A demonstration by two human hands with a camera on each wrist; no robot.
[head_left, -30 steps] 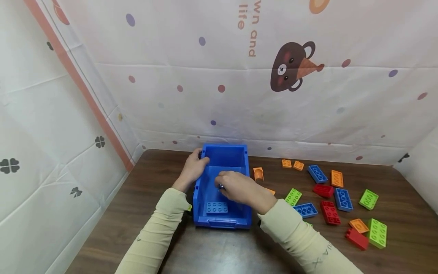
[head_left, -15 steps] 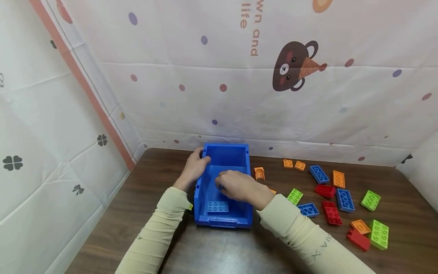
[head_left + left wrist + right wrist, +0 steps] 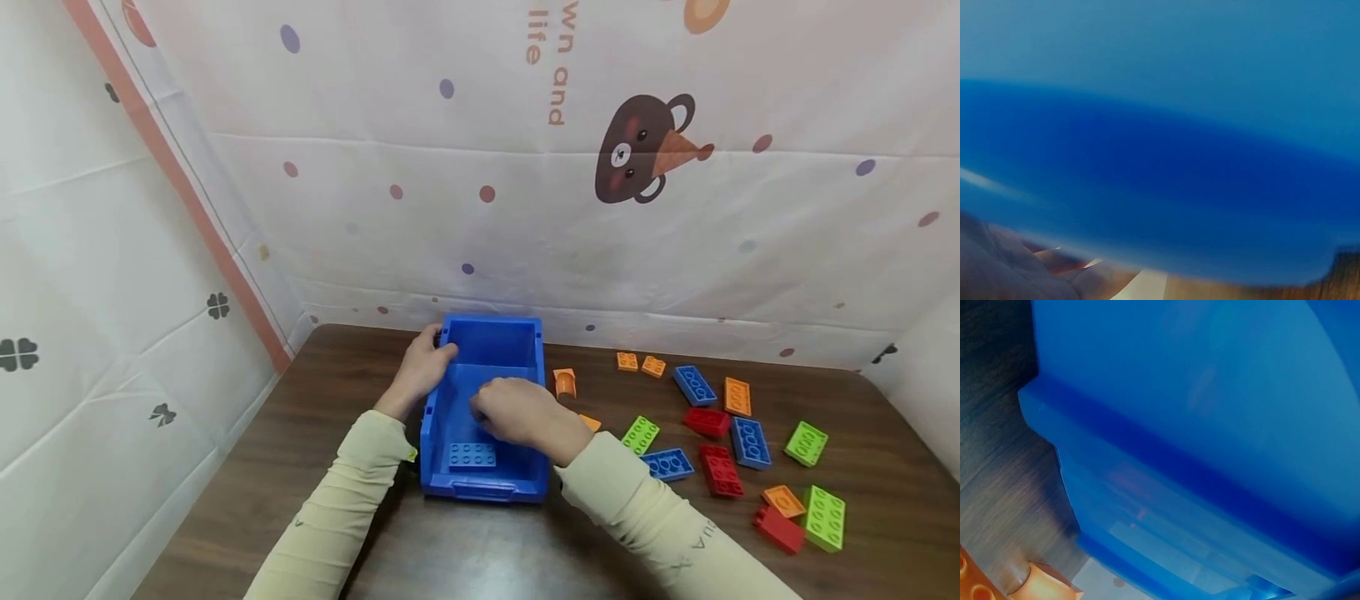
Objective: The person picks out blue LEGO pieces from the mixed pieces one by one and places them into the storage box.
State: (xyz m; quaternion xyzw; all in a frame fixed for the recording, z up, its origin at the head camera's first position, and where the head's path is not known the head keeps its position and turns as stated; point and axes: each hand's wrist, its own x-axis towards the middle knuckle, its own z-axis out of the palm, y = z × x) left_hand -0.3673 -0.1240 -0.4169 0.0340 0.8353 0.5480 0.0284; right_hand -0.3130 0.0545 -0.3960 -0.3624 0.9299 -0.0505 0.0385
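Note:
A blue plastic storage bin sits on the brown table in the head view. My left hand grips its left wall, thumb over the rim and fingers on the outside. Over the inside of the bin is my right hand, its fingers curled downward; whatever lies under them is hidden. A light blue toy building brick with studs up lies on the bin floor near the front. Blue bin walls fill most of the left wrist view, with part of the left hand at lower left.
Right of the bin lie loose bricks: an orange curved piece, a lime brick, a red brick, a blue brick and several others. A printed cloth hangs behind the table.
A small shiny blue bit at my right fingertips, visible a second ago, is now out of sight as that hand turns slightly. My left hand keeps its grip on the bin.

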